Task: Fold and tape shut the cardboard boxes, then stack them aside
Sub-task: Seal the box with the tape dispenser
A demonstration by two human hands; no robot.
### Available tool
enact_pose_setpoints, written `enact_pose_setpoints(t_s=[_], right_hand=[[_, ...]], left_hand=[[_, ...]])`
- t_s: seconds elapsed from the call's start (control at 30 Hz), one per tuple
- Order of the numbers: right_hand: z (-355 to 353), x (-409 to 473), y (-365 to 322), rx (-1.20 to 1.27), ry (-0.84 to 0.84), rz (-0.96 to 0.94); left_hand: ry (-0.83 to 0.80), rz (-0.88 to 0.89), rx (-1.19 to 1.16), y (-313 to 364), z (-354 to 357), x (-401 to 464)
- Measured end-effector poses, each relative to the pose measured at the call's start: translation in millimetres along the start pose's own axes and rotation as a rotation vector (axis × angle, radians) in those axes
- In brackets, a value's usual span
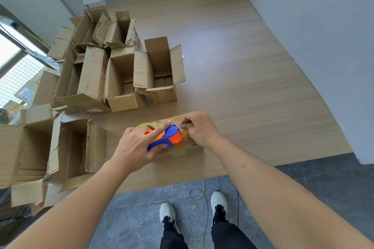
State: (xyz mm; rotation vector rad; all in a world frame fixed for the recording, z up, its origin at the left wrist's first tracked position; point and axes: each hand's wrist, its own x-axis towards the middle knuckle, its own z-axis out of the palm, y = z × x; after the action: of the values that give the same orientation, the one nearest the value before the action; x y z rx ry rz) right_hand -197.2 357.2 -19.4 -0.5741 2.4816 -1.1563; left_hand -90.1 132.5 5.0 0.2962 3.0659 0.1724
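We are gripping the dispenser (165, 139) in our left hand (133, 147) over the box (182, 147); our right hand (199, 127) is pinching the tape end (183, 126).

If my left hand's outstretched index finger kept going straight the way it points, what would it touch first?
Probably the right hand, which pinches at the front of the orange and blue tape dispenser that the left hand holds; depth is uncertain.

left hand (133, 147) gripping tape dispenser (168, 137), box (182, 147)

Single head-worn wide-angle view, facing forward and steeply down. Hands (168, 137) near, mid-frame; floor (253, 87) beyond, shoes (194, 210) at bottom edge.
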Motion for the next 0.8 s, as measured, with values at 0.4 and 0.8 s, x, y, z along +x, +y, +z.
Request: enact_pose_setpoints(t_s=[0.4, 0.8], right_hand=[[-45.0, -17.1, 24.7, -0.042, 0.058, 0.231], [-83.5, -26.5, 43.5, -0.007, -0.073, 0.42]], left_hand=[[-0.138, -0.018, -0.046, 0.2, -5.8, 9.5], [-0.349, -0.055, -0.05, -1.6, -15.5, 27.1]])
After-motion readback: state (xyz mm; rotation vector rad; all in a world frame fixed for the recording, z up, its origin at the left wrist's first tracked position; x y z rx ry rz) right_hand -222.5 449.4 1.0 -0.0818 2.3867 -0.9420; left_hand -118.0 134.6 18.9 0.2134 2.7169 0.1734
